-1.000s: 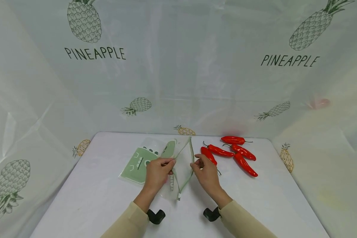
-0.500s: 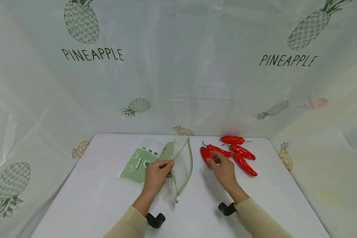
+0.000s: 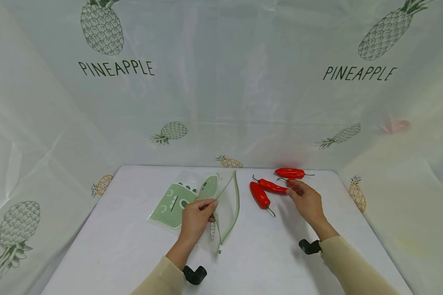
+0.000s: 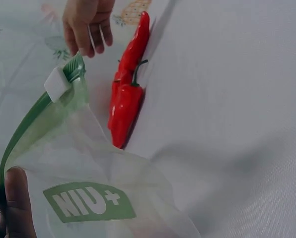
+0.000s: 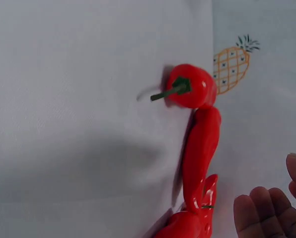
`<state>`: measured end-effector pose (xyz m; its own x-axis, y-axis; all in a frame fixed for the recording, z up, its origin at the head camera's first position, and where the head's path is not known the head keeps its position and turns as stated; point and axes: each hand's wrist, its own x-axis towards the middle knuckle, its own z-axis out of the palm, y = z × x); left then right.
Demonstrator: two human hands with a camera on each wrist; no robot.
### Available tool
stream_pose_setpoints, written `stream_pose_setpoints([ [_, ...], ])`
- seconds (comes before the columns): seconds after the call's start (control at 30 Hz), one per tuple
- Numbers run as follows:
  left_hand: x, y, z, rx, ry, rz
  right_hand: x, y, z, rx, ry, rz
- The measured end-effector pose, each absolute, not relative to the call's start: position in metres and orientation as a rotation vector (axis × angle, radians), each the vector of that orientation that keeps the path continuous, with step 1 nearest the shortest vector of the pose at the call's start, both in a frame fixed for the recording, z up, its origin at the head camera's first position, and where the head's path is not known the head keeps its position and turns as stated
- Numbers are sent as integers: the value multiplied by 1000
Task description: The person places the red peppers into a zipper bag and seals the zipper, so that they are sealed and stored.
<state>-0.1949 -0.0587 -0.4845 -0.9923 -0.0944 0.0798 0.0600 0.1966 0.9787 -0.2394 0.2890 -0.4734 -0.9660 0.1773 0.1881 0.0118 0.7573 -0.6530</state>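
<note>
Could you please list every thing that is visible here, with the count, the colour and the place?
chili peppers: three visible, maybe more under the hand; red, green stems; table's far right.
zip bag: one, clear with green zip strip and green label, table centre, mouth open.
green printed bags: some, number unclear, left of the zip bag.
table: one, white.
backdrop: one, pale sheet with pineapple prints, behind and beside the table.
left hand: pinches the zip bag's edge.
right hand: over the peppers, holds nothing clearly.
</note>
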Motion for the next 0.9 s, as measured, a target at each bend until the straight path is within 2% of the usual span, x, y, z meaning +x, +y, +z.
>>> stream_pose_setpoints([
  [0.47,-194,-54,-484,53,-2294,-2000,-266,261,-493,-200,-2902,1297],
  [0.9,-193,-55,-487,60,-2302,-1996,-286,236,-511,-182,-3003,1322],
])
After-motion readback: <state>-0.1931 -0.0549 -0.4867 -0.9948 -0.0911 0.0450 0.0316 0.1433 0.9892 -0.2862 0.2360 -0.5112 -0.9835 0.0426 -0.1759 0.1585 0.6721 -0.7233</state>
